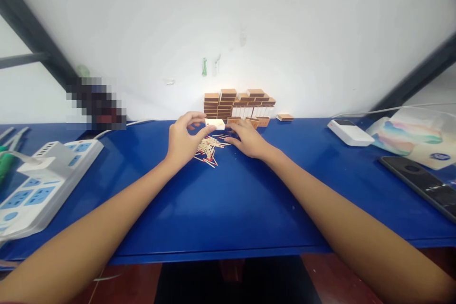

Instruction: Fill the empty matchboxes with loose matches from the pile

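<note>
Between thumb and fingers, my left hand (185, 137) holds a small white box (214, 124) above a loose pile of matches (208, 147) with red tips. Just right of the box is my right hand (248, 138), its fingers bent and partly together near the matches; whether anything small is between them is hidden. Behind both hands, brown matchboxes (228, 92) are stacked against the wall, with several white-sided ones upright in the middle. A few orange-faced boxes (262, 121) stand in front of the stack, partly covered by my right hand.
A single matchbox (285, 117) lies right of the stack. On the blue table (221, 213), a white power strip (53, 185) is at the left. At the right are a white device (350, 133), a plastic packet (392, 135) and a dark phone (420, 183). Cables run along the wall.
</note>
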Motion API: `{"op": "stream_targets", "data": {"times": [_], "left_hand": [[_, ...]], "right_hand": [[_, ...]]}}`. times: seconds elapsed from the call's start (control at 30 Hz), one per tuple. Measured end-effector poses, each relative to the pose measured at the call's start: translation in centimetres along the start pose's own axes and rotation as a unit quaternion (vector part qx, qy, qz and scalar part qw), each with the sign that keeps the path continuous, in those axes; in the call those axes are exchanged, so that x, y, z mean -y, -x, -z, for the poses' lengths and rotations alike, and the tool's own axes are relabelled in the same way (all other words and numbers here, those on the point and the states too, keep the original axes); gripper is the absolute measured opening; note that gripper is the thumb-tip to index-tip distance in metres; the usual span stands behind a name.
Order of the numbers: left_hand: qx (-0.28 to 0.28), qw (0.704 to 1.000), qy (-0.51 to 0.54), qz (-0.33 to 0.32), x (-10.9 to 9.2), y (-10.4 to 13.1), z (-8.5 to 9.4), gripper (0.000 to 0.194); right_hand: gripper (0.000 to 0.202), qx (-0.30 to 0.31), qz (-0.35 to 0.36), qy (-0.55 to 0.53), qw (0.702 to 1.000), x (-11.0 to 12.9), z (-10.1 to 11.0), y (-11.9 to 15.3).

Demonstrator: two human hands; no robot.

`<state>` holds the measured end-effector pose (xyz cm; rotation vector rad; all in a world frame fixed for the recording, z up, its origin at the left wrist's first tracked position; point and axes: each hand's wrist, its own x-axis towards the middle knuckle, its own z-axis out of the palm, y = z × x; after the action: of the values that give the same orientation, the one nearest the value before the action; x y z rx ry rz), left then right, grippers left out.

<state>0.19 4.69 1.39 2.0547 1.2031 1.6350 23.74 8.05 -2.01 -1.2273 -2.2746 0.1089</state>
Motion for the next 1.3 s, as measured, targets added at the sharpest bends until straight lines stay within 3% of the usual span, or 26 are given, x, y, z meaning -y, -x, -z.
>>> {"op": "stream_targets", "data": {"times": [0.23, 0.47, 0.63, 0.77, 0.9, 1.03, 1.2, 1.3], "left_hand": [[0.0, 1.0, -0.014, 0.025, 0.3, -0.1, 0.1, 0.033], [0.014, 0.999, -0.034, 0.023, 0.8, 0.1, 0.3, 0.035], [0.043, 0.998, -0.048, 0.015, 1.2, 0.2, 0.2, 0.036], [0.087, 0.996, -0.028, 0.011, 0.9, 0.7, -0.1, 0.042], [0.117, 0.993, 0.018, 0.026, -0.2, 1.4, -0.4, 0.047], [0.106, 0.993, 0.045, 0.042, -1.2, 2.0, -0.5, 0.047], [0.075, 0.989, 0.087, 0.098, -1.5, 1.8, -0.7, 0.042], [0.046, 0.989, 0.093, 0.107, -1.3, 1.6, -0.8, 0.039]], "right_hand": [[0.008, 0.01, 0.004, -0.002, 1.0, 0.3, 0.1, -0.4], [0.016, 0.016, -0.003, 0.006, 1.0, 0.2, 0.0, -0.3], [0.016, -0.011, -0.016, 0.022, 1.0, 0.1, 2.2, 0.2], [0.012, -0.06, -0.006, 0.048, 0.997, 1.5, 4.3, 0.7], [0.012, -0.042, 0.06, 0.033, 0.997, 3.9, 4.3, 1.0], [0.015, -0.057, 0.066, -0.031, 0.996, 5.5, 3.9, 1.3], [0.02, -0.126, 0.021, -0.067, 0.99, 4.9, 5.4, 1.6], [0.025, -0.092, -0.011, -0.09, 0.992, 4.4, 6.0, 1.8]]}}
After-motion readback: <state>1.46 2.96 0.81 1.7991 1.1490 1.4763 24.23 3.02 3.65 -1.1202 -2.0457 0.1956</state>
